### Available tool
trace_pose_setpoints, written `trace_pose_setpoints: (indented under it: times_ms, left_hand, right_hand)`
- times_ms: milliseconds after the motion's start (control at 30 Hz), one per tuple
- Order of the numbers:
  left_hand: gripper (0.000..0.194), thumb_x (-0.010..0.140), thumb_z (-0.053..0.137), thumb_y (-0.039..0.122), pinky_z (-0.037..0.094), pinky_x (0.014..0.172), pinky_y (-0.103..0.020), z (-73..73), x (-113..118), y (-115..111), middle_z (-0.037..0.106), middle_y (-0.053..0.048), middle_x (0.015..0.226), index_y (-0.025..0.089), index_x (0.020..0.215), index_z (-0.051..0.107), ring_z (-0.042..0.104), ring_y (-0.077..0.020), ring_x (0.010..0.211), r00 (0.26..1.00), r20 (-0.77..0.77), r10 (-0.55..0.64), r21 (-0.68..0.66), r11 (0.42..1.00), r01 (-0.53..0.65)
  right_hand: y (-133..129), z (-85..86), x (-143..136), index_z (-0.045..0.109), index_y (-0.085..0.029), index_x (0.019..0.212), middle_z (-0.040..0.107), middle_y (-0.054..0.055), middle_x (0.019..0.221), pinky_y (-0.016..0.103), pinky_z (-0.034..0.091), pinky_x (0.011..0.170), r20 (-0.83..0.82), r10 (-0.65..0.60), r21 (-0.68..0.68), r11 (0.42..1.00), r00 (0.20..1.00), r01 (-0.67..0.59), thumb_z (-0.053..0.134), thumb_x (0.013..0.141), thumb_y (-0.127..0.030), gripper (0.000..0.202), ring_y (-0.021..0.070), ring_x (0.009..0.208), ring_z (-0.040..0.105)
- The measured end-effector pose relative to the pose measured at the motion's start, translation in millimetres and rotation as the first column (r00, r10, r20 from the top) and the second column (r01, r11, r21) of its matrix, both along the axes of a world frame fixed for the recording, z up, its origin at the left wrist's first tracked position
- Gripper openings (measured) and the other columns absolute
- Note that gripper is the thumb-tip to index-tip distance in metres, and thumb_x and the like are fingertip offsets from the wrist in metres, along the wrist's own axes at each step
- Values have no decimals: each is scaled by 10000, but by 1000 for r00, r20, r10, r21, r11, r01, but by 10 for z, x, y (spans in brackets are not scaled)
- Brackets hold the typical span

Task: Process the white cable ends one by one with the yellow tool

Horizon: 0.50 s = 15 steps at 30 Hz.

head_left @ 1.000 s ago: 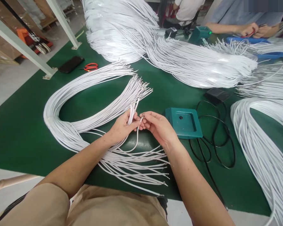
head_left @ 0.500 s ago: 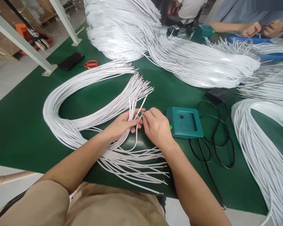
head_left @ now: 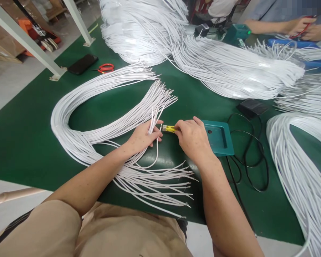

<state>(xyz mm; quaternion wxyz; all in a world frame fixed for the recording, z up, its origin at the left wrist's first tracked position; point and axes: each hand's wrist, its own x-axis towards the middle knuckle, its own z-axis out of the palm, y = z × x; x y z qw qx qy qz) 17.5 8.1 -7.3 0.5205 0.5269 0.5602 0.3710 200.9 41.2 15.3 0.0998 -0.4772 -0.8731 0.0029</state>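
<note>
Several white cables [head_left: 154,123] are gripped in my left hand [head_left: 143,138], their ends sticking up past the thumb. One cable end is pinched at the fingertips, pointing right. My right hand [head_left: 194,142] holds a short yellow tool [head_left: 170,129] with a pale tip; its exact kind is unclear. The tip meets or nearly meets the pinched cable end. Behind my right hand sits a teal device [head_left: 222,138] with a recessed top, its left part hidden. Below my hands, loose cable ends [head_left: 160,185] fan out on the green table [head_left: 24,153].
A bent cable bundle [head_left: 61,116] lies left, with red-handled scissors [head_left: 106,67] and a black phone-like object [head_left: 82,64] beyond. Large cable piles [head_left: 238,73] lie at the back; another bundle [head_left: 291,160] is right. A black cord [head_left: 247,157] loops beside the device. A co-worker's hands [head_left: 310,30] hold a red-handled tool.
My right hand has moved right, away from my left fingertips, and the yellow tool now shows in it. My left hand keeps its hold on the cables. The view has shifted slightly.
</note>
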Motion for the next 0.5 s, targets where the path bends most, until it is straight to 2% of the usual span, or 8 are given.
trace_pose_setpoints:
  times_ms: [267, 500]
  left_hand:
    - [473, 777, 605, 242, 438, 412, -158, -24, 24, 6, 677, -50, 825, 154, 1237, 543, 679, -157, 701, 999, -34, 39, 22, 999, -38]
    - [407, 782, 607, 247, 502, 542, -211, -80, 36, 21, 689, -15, 764, 180, 1184, 607, 667, -146, 677, 988, -151, 32, 71, 997, -21]
  right_hand:
    - [27, -6, -10, 620, -172, 804, 648, 67, 710, 369, 316, 996, 10, 22, 45, 999, 1000, -23, 428, 821, -57, 224, 205, 705, 525]
    - [13, 9, -14, 619, -179, 818, 641, 51, 676, 391, 321, 1031, 8, 18, 44, 999, 1000, -19, 432, 832, -64, 221, 201, 704, 527]
